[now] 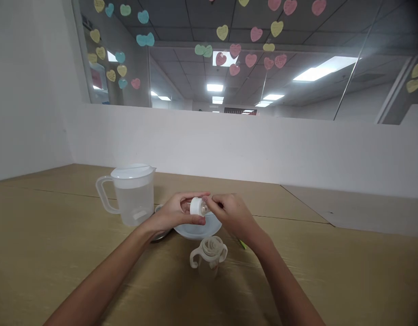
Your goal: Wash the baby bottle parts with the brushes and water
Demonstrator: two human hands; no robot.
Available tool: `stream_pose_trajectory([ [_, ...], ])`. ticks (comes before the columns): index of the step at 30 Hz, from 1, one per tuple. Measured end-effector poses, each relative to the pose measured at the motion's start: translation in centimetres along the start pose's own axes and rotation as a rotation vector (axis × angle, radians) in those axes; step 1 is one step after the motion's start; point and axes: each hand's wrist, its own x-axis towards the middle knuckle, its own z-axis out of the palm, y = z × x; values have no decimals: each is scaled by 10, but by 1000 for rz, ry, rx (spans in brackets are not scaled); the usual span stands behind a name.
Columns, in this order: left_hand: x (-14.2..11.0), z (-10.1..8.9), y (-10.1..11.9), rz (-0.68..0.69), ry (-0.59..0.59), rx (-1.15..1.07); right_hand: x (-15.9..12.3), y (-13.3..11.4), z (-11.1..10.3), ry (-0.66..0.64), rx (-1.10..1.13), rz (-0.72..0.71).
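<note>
Over a pale bowl, my left hand grips the white collar of a baby bottle top, turned on its side. A clear nipple sticks out of the collar to the right. My right hand is closed, with thumb and forefinger pinching at the nipple's tip; the fingers partly cover it. Nearer to me a clear baby bottle with two side handles stands upright on the table, its top without the collar.
To the left stands a translucent lidded pitcher holding clear liquid. A round dark-edged item is partly hidden behind my left wrist. Something thin and green lies by my right forearm. A white wall with a window rises behind the brown table.
</note>
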Motion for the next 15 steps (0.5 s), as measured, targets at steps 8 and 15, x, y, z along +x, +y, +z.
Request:
stream_pose_trajectory([
  [8,-6,-4,12,-59,-183,8,-3,-8,-5,-51,151,-17],
  [15,-5,0,4,22,-81,-54,-1,-3,-1,97,46,4],
])
